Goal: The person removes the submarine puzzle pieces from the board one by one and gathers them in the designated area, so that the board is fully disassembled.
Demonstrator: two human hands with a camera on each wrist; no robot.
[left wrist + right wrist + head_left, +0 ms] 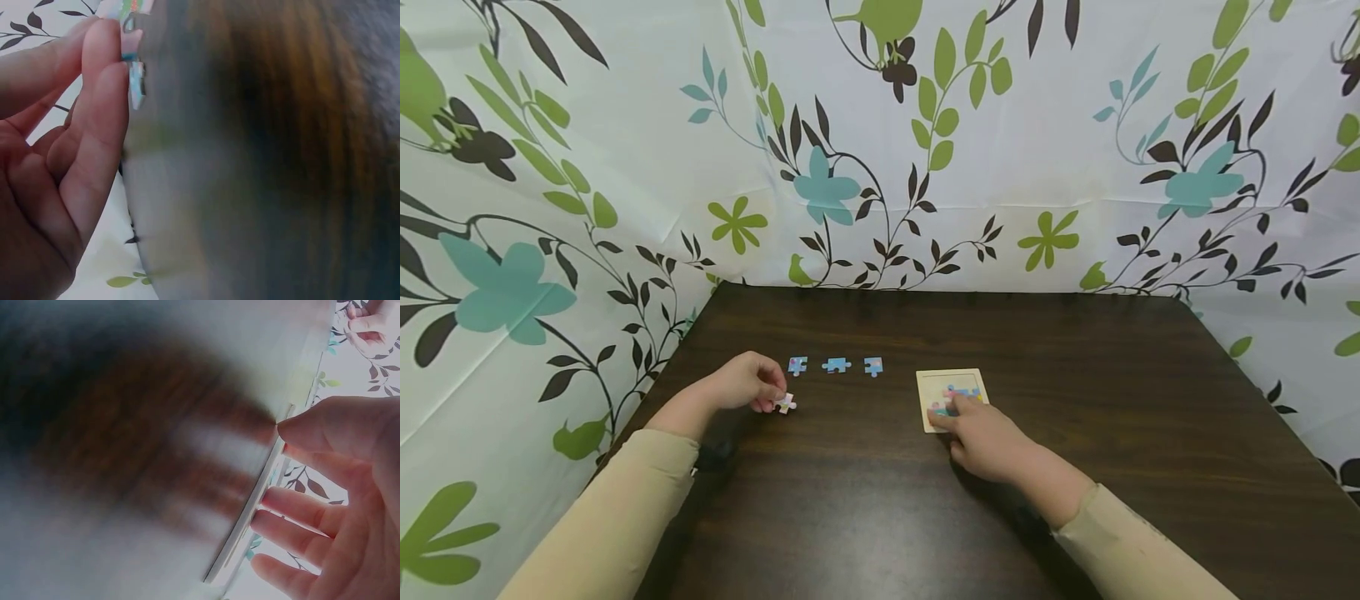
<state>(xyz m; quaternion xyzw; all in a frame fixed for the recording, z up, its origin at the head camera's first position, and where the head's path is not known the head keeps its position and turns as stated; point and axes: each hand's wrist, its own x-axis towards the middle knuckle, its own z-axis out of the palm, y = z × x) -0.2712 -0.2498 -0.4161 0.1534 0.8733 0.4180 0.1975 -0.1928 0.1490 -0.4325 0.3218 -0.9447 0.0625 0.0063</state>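
My left hand (751, 383) pinches a light-coloured puzzle piece (786, 404) between thumb and fingertips, low over the dark table. In the left wrist view, the fingers (103, 112) are bunched together with colourful pieces near their tips. Reaching in from the other side, my right hand (988, 437) rests its fingertips on a square wooden puzzle tray (928, 379). A few joined pieces (964, 392) lie inside that tray, partly hidden under the fingers. From the right wrist, the thumb touches the tray's edge (240, 531) and the other fingers lie fairly straight.
Behind my left hand, three blue puzzle pieces lie in a row: one on the left (797, 366), one in the middle (836, 366) and one on the right (873, 367). The dark wooden table (865, 500) ends at a floral curtain (880, 208).
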